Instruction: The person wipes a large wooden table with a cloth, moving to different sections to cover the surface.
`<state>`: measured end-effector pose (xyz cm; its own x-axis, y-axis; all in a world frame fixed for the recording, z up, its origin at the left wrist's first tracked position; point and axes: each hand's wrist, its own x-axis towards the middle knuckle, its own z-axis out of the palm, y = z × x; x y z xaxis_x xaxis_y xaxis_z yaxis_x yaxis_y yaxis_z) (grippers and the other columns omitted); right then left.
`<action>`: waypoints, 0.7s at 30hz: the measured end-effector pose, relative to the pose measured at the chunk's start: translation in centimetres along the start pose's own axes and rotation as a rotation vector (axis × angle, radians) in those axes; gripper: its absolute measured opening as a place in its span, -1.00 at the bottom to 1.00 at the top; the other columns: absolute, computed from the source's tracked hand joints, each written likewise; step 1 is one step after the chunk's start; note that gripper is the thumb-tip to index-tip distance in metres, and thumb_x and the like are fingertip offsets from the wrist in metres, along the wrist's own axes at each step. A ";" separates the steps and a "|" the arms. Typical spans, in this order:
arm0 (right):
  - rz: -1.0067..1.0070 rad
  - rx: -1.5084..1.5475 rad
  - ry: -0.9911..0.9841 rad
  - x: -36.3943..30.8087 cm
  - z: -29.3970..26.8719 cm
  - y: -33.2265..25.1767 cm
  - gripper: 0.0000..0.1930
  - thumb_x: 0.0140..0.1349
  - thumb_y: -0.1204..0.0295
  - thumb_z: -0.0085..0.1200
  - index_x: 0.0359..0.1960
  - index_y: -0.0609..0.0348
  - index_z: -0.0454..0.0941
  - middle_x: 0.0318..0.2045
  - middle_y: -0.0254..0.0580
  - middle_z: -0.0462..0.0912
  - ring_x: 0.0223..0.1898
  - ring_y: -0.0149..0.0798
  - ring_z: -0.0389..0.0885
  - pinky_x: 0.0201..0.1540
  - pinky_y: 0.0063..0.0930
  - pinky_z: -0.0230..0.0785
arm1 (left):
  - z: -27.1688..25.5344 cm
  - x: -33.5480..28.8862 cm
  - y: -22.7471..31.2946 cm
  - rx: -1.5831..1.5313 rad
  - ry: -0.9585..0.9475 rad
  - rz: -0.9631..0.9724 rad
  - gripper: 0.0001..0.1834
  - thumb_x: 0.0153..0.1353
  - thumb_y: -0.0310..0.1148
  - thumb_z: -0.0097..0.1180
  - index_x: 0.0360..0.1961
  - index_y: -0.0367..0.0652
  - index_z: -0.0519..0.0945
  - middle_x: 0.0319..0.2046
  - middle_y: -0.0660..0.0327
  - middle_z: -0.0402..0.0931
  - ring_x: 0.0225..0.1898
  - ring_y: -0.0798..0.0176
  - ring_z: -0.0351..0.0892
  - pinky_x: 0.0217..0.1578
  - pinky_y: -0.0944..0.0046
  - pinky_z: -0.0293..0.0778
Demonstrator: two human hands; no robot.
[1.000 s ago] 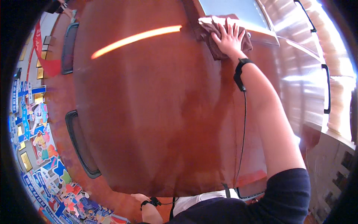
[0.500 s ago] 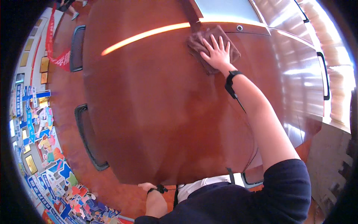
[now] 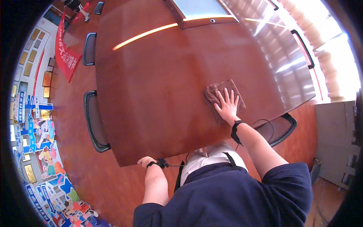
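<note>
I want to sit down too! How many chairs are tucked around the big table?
5. Two on the left side, one at the far left corner, one near the person at the right, one on the far right side. More may be hidden.

Right arm stretched forward, bare forearm rising from a dark sleeve, black band at the wrist. Right hand (image 3: 228, 106) flat, palm down, fingers spread. Left arm bent close to the body, also banded; left hand (image 3: 144, 161) curled over the near worktop edge.
</note>
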<state>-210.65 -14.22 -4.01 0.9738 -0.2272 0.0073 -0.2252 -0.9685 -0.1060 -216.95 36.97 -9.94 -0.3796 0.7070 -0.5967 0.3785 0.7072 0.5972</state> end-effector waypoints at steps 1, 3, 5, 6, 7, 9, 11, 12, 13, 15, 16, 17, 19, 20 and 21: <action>0.085 -0.065 -0.028 -3.3 0.8 4.1 -0.32 0.24 -0.14 -0.21 0.39 -0.35 0.03 0.44 -0.23 -0.11 0.45 0.06 -0.31 0.36 0.26 -0.52 | 0.9 -6.1 -4.1 0.173 0.004 -0.010 -0.17 0.27 0.23 -0.54 0.10 -0.25 0.49 0.16 0.05 0.41 0.21 -0.09 0.34 0.21 -0.18 0.20; 0.124 -0.066 -0.043 -6.5 0.5 4.5 -0.32 0.24 -0.14 -0.20 0.39 -0.35 0.03 0.44 -0.24 -0.11 0.45 0.06 -0.31 0.36 0.26 -0.52 | 0.3 -7.7 -4.1 0.242 -0.098 0.068 -0.21 0.30 0.18 -0.54 0.13 -0.29 0.45 0.17 0.05 0.40 0.20 -0.07 0.35 0.24 -0.10 0.19; 0.154 -0.056 0.022 -8.0 0.3 4.5 -0.32 0.24 -0.14 -0.20 0.39 -0.35 0.03 0.44 -0.23 -0.12 0.45 0.05 -0.32 0.36 0.25 -0.53 | 0.3 -8.8 -3.6 0.333 -0.118 0.100 -0.22 0.32 0.15 -0.55 0.12 -0.29 0.46 0.18 0.04 0.39 0.20 -0.05 0.35 0.25 -0.03 0.19; 0.162 -0.053 0.028 -8.9 0.6 4.2 -0.32 0.24 -0.14 -0.20 0.39 -0.35 0.03 0.44 -0.23 -0.12 0.45 0.05 -0.32 0.36 0.25 -0.53 | 0.1 -9.1 -3.1 0.324 -0.131 0.101 -0.23 0.32 0.14 -0.55 0.11 -0.29 0.47 0.18 0.04 0.38 0.20 -0.04 0.35 0.25 0.01 0.20; 0.190 -0.041 0.031 -9.9 0.8 3.8 -0.32 0.24 -0.14 -0.20 0.39 -0.35 0.04 0.44 -0.24 -0.12 0.45 0.05 -0.31 0.36 0.25 -0.53 | 0.1 -8.9 -2.7 0.279 -0.160 0.086 -0.22 0.33 0.14 -0.56 0.09 -0.32 0.48 0.20 0.04 0.36 0.21 -0.05 0.34 0.24 0.00 0.21; 0.271 -0.015 0.032 -11.6 1.3 3.0 -0.32 0.24 -0.14 -0.20 0.39 -0.36 0.05 0.44 -0.26 -0.10 0.45 0.05 -0.31 0.36 0.23 -0.52 | -0.7 -9.4 -2.6 0.265 -0.175 0.084 -0.20 0.33 0.14 -0.58 0.08 -0.34 0.48 0.20 0.03 0.36 0.21 -0.06 0.34 0.24 0.00 0.21; 0.312 -0.002 0.018 -13.2 1.3 3.3 -0.32 0.24 -0.13 -0.18 0.39 -0.35 0.04 0.44 -0.27 -0.12 0.45 0.03 -0.32 0.37 0.21 -0.53 | -1.7 -11.6 -3.3 0.259 -0.204 0.100 -0.19 0.34 0.12 -0.62 0.09 -0.39 0.45 0.20 0.00 0.35 0.20 -0.10 0.33 0.25 0.00 0.19; 0.317 0.022 0.000 -13.8 1.0 3.1 -0.31 0.24 -0.12 -0.17 0.40 -0.33 0.02 0.44 -0.27 -0.13 0.45 0.01 -0.33 0.37 0.18 -0.53 | -2.0 -11.5 -3.1 0.265 -0.208 0.107 -0.19 0.34 0.12 -0.62 0.09 -0.39 0.45 0.20 0.00 0.35 0.20 -0.10 0.33 0.25 0.00 0.19; 0.325 0.021 -0.023 -14.1 0.8 2.9 -0.31 0.24 -0.13 -0.17 0.40 -0.33 0.02 0.44 -0.28 -0.13 0.45 0.01 -0.34 0.38 0.15 -0.53 | -2.0 -11.3 -2.8 0.292 -0.169 0.111 -0.19 0.34 0.13 -0.60 0.11 -0.39 0.44 0.20 -0.01 0.35 0.21 -0.10 0.33 0.26 0.00 0.18; 0.335 0.047 -0.005 -14.5 0.9 3.5 -0.31 0.24 -0.14 -0.18 0.39 -0.35 0.03 0.44 -0.29 -0.10 0.45 0.02 -0.32 0.38 0.16 -0.53 | -1.9 -11.0 -2.6 0.323 -0.130 0.116 -0.20 0.33 0.13 -0.59 0.12 -0.39 0.43 0.20 -0.01 0.34 0.21 -0.10 0.32 0.27 0.00 0.17; 0.337 0.074 0.014 -14.5 1.0 4.0 -0.32 0.24 -0.15 -0.18 0.38 -0.37 0.05 0.43 -0.30 -0.07 0.45 0.02 -0.30 0.38 0.16 -0.53 | -1.8 -10.8 -2.6 0.318 -0.153 0.106 -0.21 0.34 0.11 -0.58 0.14 -0.39 0.40 0.21 -0.02 0.33 0.22 -0.09 0.31 0.27 0.00 0.16; 0.359 0.064 0.037 -14.4 1.0 4.6 -0.32 0.23 -0.15 -0.17 0.38 -0.37 0.05 0.43 -0.31 -0.07 0.45 0.03 -0.29 0.38 0.17 -0.52 | -1.7 -10.5 -2.7 0.311 -0.176 0.095 -0.22 0.34 0.10 -0.57 0.17 -0.39 0.37 0.22 -0.02 0.32 0.24 -0.08 0.29 0.27 0.00 0.16; 0.426 0.022 0.050 -13.7 1.2 5.5 -0.32 0.22 -0.16 -0.16 0.37 -0.35 0.07 0.43 -0.31 -0.07 0.44 0.03 -0.26 0.38 0.17 -0.49 | -1.1 -9.3 -2.4 0.302 -0.188 0.098 -0.26 0.34 0.08 -0.52 0.20 -0.35 0.34 0.22 0.00 0.32 0.25 -0.05 0.28 0.27 -0.01 0.15; 0.464 0.018 0.051 -13.1 1.2 5.8 -0.31 0.22 -0.16 -0.16 0.37 -0.35 0.08 0.43 -0.31 -0.08 0.44 0.04 -0.25 0.38 0.17 -0.48 | -0.8 -8.2 -1.9 0.301 -0.176 0.113 -0.29 0.34 0.07 -0.48 0.21 -0.31 0.34 0.22 0.02 0.33 0.26 -0.02 0.28 0.27 -0.02 0.15; 0.511 0.022 0.042 -12.7 1.0 6.8 -0.31 0.21 -0.16 -0.15 0.37 -0.35 0.07 0.44 -0.32 -0.09 0.44 0.04 -0.24 0.38 0.17 -0.48 | -0.7 -8.0 -2.0 0.309 -0.167 0.124 -0.32 0.34 0.06 -0.45 0.22 -0.27 0.33 0.21 0.04 0.34 0.26 0.01 0.28 0.27 -0.03 0.15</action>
<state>-224.49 -17.83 -5.83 0.7377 -0.6751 -0.0113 -0.6707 -0.7307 -0.1277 -215.24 29.87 -6.04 -0.1812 0.7598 -0.6244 0.6600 0.5646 0.4956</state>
